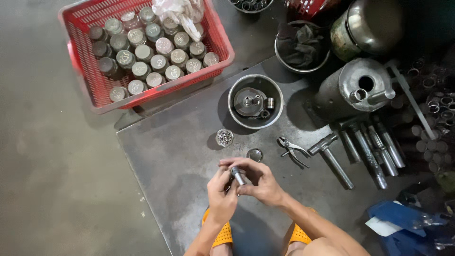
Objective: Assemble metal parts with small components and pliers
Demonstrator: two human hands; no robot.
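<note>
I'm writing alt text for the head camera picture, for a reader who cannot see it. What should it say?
Seen from above, a person's left hand and right hand together hold a small metal cylinder over a dark metal sheet. Ahead lie pliers, a steel bowl of parts and a red basket of round metal pieces.

Your hands, left [222,193] and right [262,182], meet over the near part of the metal sheet [175,166], with a small pin [237,175] between them. Just beyond lie a disc [254,154] and a small cup [224,137]. Farther out a bowl [255,101] holds parts. Pliers [293,150] and a hammer [330,159] lie to your right. The basket [147,52] of cylinders sits far left, off the sheet.
</note>
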